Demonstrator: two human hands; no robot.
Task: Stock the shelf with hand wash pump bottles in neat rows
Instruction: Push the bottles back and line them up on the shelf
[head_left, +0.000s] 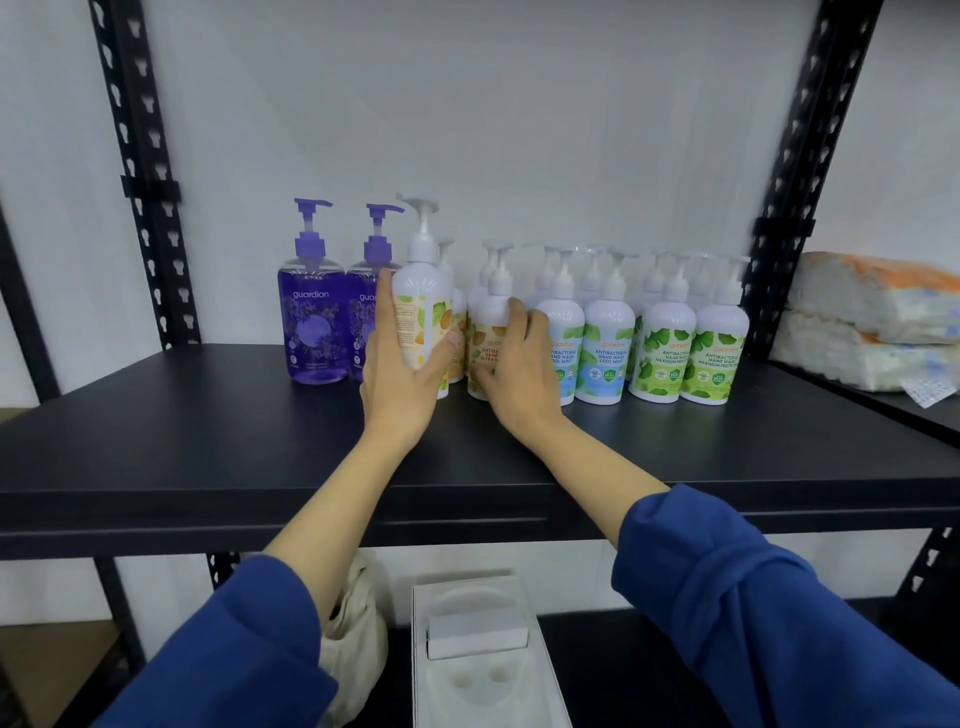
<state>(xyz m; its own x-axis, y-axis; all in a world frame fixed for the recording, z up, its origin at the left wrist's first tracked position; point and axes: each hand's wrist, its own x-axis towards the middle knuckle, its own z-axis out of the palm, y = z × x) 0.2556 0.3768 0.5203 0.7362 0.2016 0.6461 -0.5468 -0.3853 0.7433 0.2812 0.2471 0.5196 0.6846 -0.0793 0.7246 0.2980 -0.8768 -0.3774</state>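
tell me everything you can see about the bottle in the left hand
The held bottle is a white, plastic-looking pump bottle with a white pump head and a label printed with orange fruit and green leaves. It is tilted, pump leaning left, and appears lifted off the black shelf, between the purple bottles and the orange-labelled row. The left hand grips its lower body, its label side turned partly away.

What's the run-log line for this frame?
phase: placing | left hand: grips orange-label bottle, tilted, lifted | right hand: fingers round front orange-label bottle on shelf | purple bottles left
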